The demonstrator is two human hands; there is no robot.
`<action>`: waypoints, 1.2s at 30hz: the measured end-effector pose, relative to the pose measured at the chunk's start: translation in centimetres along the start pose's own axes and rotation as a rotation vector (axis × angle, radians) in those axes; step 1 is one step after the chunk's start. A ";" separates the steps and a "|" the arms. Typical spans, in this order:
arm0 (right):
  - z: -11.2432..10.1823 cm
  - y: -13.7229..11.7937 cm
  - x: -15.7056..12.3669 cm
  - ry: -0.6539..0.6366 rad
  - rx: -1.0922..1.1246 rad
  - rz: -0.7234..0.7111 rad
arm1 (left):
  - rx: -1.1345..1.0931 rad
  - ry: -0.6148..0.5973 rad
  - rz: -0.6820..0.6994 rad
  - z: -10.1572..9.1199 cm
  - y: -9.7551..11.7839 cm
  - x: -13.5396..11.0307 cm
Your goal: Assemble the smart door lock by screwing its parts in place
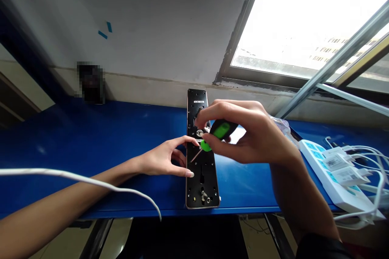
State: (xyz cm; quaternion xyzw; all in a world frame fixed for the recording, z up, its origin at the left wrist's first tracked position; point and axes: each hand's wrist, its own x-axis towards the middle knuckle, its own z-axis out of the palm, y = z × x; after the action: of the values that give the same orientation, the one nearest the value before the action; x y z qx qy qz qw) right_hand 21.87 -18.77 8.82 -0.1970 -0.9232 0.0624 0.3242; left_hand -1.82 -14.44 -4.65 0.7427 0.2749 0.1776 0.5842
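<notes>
Right hand point(246, 137) clenched on green screwdriver point(221, 130), left hand point(162, 157) open against black metal plate point(202, 176)

Bright green and black on the screwdriver handle point(221, 130). Glossy black with a thin gold rim on the lock plate point(202, 178). Deep blue across the surface point(91, 137). White with teal squares along the power strip point(316, 162). Plain white on the cable point(75, 176).
</notes>
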 end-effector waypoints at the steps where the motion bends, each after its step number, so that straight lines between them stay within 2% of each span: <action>1: -0.1 0.0 0.0 -0.017 0.017 0.000 | 0.041 0.011 0.006 -0.1 0.0 0.0; 4: -0.3 -0.1 0.0 -0.053 0.023 -0.020 | 0.171 0.050 0.018 -0.3 0.0 -0.1; 8: -0.4 0.1 0.0 -0.031 -0.015 -0.011 | 0.282 0.073 0.052 -0.7 -0.2 0.0; 12: -0.3 0.2 -0.1 -0.046 0.038 -0.018 | 0.337 0.078 0.129 -0.8 -0.4 0.1; 16: -0.2 0.2 -0.1 -0.015 -0.040 0.000 | 0.401 0.084 0.221 -1.0 -0.5 0.1; 22: -0.5 -0.1 -0.2 -0.066 0.032 0.020 | 0.384 0.097 0.256 -1.0 -0.7 0.2; 26: -0.5 0.0 -0.2 -0.028 -0.038 0.035 | 0.385 0.099 0.261 -1.0 -0.8 0.2; 31: -0.5 0.1 -0.1 -0.070 0.042 -0.010 | 0.381 0.090 0.252 -1.0 -0.7 0.1; 36: -0.6 0.2 -0.2 -0.050 -0.019 -0.003 | 0.378 0.094 0.248 -0.9 -0.5 0.1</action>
State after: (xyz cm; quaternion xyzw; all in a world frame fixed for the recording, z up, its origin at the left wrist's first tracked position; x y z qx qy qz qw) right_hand 22.49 -18.69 9.12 -0.1968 -0.9318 0.0582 0.2992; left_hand -2.35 -13.59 -4.92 0.8579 0.2368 0.2277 0.3952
